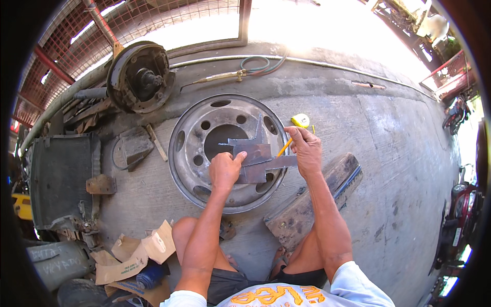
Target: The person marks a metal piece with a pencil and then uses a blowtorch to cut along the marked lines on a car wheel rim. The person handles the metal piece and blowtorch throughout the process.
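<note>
A grey steel wheel rim [194, 128] lies flat on the concrete. Several dark, rusty metal plates [254, 153] rest across its middle, one standing on edge. My left hand [224, 170] presses down on the left side of the plates, thumb stretched onto them. My right hand [306, 151] holds a yellow pencil [284, 148] whose tip touches the plates' right part. A yellow tape measure [300, 120] lies on the rim just beyond my right hand.
A wooden block [312, 197] lies by my right knee. A brake drum hub [139, 77] stands at the back left beside a radiator [61, 179]. A torch with hoses [230, 75] lies behind the rim. Torn cardboard [135, 253] sits at the lower left. Motorbikes [460, 215] stand at the right.
</note>
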A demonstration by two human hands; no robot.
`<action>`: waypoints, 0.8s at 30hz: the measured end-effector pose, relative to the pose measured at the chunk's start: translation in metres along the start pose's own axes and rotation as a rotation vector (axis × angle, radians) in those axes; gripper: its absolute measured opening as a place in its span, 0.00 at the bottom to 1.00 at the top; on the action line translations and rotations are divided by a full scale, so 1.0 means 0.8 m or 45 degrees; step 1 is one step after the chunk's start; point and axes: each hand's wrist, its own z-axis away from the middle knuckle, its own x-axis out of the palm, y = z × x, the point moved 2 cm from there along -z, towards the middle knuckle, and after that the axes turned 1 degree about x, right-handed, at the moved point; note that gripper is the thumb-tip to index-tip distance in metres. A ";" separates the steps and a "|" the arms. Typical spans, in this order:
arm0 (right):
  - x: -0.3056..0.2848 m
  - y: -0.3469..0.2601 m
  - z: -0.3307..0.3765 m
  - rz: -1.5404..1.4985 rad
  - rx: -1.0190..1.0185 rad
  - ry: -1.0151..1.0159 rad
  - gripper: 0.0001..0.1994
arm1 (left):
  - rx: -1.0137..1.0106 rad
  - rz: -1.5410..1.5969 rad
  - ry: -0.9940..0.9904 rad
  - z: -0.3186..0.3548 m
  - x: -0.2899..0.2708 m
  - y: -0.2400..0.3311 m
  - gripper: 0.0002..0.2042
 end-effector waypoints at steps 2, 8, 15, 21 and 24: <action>0.013 -0.005 -0.001 0.143 -0.084 0.029 0.14 | 0.009 -0.008 0.022 0.003 0.001 0.002 0.30; 0.046 -0.011 -0.014 0.389 -0.261 -0.101 0.14 | -0.017 0.022 -0.001 0.004 0.001 0.000 0.29; 0.048 0.011 -0.034 0.645 -0.287 -0.267 0.13 | 0.006 0.024 0.021 0.003 0.006 -0.004 0.29; 0.068 0.009 -0.027 0.694 -0.507 -0.278 0.08 | 0.052 0.009 0.050 -0.003 0.008 -0.011 0.31; 0.057 -0.021 -0.025 0.943 -0.683 -0.454 0.07 | 0.044 0.008 0.039 -0.003 0.011 -0.012 0.30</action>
